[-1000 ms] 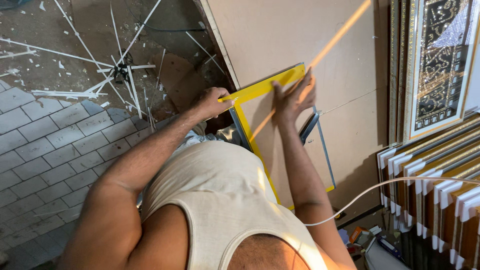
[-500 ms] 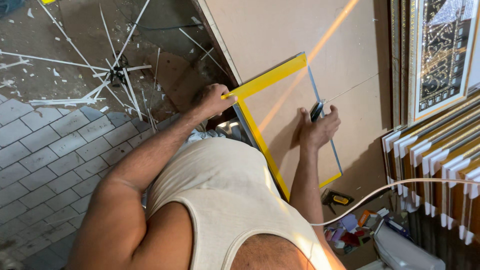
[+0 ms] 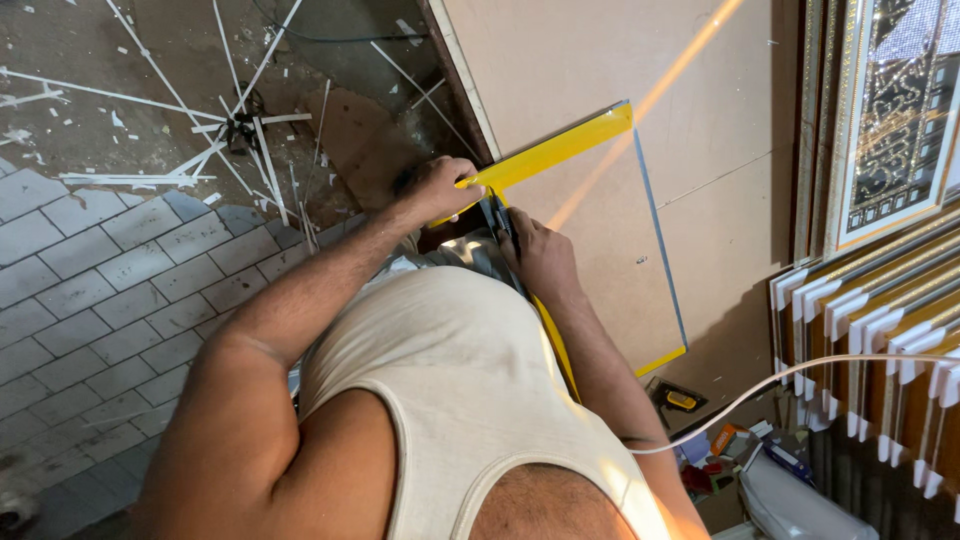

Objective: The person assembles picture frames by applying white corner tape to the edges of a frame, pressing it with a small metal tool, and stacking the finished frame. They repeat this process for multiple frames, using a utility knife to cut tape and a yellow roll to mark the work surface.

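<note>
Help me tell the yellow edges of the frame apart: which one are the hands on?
The upper yellow bar, at its left corner. The left hand grips its end and the right hand presses a dark tool beside it; the short bottom strip lies untouched.

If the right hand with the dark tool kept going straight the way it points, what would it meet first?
Probably the left hand: the right hand points its dark tool up the yellow L-shaped ruler toward it, though depth is unclear.

yellow L-square (image 3: 560, 150) flat on board (image 3: 600, 240), possibly a cutter (image 3: 497, 215)
</note>
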`<action>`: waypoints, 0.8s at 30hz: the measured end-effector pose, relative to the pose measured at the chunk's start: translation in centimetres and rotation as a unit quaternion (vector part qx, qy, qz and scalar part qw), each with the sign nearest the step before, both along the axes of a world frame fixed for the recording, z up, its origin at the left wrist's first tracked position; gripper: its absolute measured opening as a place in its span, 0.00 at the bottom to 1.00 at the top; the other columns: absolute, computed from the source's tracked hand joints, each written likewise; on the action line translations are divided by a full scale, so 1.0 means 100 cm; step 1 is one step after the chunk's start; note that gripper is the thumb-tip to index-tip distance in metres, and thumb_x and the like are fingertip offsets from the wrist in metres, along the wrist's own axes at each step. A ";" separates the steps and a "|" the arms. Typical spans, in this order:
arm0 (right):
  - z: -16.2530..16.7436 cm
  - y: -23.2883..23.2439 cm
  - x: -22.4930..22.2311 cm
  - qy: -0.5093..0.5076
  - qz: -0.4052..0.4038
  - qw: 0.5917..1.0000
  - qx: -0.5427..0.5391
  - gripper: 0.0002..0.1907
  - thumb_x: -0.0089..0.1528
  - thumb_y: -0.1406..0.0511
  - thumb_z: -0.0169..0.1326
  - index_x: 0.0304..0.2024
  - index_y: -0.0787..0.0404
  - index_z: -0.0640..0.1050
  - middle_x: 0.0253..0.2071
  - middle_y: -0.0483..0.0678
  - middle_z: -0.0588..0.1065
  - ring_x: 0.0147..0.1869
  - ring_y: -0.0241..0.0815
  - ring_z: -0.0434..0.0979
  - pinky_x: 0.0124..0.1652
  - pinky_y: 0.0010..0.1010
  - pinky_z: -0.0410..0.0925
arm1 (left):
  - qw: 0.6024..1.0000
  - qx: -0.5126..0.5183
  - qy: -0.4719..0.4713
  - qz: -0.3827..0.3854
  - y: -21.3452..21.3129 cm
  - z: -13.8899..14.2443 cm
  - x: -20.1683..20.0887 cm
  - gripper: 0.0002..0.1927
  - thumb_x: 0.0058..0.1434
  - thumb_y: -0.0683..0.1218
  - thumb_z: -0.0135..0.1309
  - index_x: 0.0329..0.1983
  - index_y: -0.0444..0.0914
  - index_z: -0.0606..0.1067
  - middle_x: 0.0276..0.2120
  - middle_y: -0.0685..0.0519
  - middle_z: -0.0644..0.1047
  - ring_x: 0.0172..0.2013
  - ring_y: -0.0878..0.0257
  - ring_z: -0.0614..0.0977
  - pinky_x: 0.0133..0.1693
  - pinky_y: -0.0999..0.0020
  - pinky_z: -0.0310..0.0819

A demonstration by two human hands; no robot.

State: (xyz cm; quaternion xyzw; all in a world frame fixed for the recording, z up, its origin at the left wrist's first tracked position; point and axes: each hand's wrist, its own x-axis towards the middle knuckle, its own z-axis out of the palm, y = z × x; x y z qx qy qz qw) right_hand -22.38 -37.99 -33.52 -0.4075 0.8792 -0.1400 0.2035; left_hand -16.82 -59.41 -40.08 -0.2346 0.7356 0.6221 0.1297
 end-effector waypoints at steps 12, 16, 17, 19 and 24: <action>0.005 -0.019 0.003 0.004 -0.006 0.998 0.062 0.16 0.65 0.58 0.56 0.51 0.59 0.77 0.35 0.55 0.80 0.35 0.58 0.80 0.34 0.47 0.72 | 1.000 -0.003 0.004 -0.004 -0.001 0.003 0.004 0.12 0.59 0.50 0.59 0.37 0.35 0.79 0.23 0.48 0.81 0.19 0.61 0.83 0.27 0.65 0.79; 0.018 -0.006 0.002 0.009 0.008 0.999 0.032 0.17 0.62 0.57 0.58 0.49 0.59 0.78 0.36 0.54 0.80 0.35 0.57 0.81 0.34 0.45 0.73 | 0.999 -0.048 -0.001 -0.019 -0.002 -0.003 0.004 0.12 0.59 0.49 0.59 0.38 0.35 0.79 0.32 0.44 0.79 0.23 0.58 0.83 0.30 0.62 0.80; 0.024 0.004 0.000 0.009 0.009 1.000 0.020 0.17 0.62 0.56 0.58 0.49 0.58 0.79 0.36 0.54 0.80 0.34 0.56 0.81 0.34 0.44 0.73 | 0.997 -0.069 0.006 -0.024 -0.003 -0.005 0.002 0.12 0.59 0.49 0.59 0.38 0.34 0.79 0.36 0.43 0.78 0.24 0.56 0.83 0.31 0.61 0.80; 0.032 0.028 -0.004 0.022 -0.026 0.999 0.005 0.18 0.61 0.55 0.59 0.49 0.57 0.80 0.37 0.52 0.81 0.33 0.52 0.82 0.34 0.42 0.74 | 0.983 -0.170 0.028 -0.057 -0.010 -0.007 0.004 0.12 0.59 0.48 0.61 0.40 0.36 0.79 0.39 0.42 0.77 0.35 0.53 0.82 0.37 0.57 0.79; 0.026 0.066 -0.014 0.181 -0.163 0.959 0.145 0.18 0.63 0.53 0.63 0.49 0.57 0.82 0.38 0.51 0.80 0.37 0.52 0.80 0.37 0.44 0.72 | 0.972 -0.227 0.056 0.021 -0.032 0.001 0.019 0.18 0.54 0.50 0.66 0.45 0.40 0.77 0.47 0.39 0.71 0.44 0.47 0.77 0.43 0.53 0.75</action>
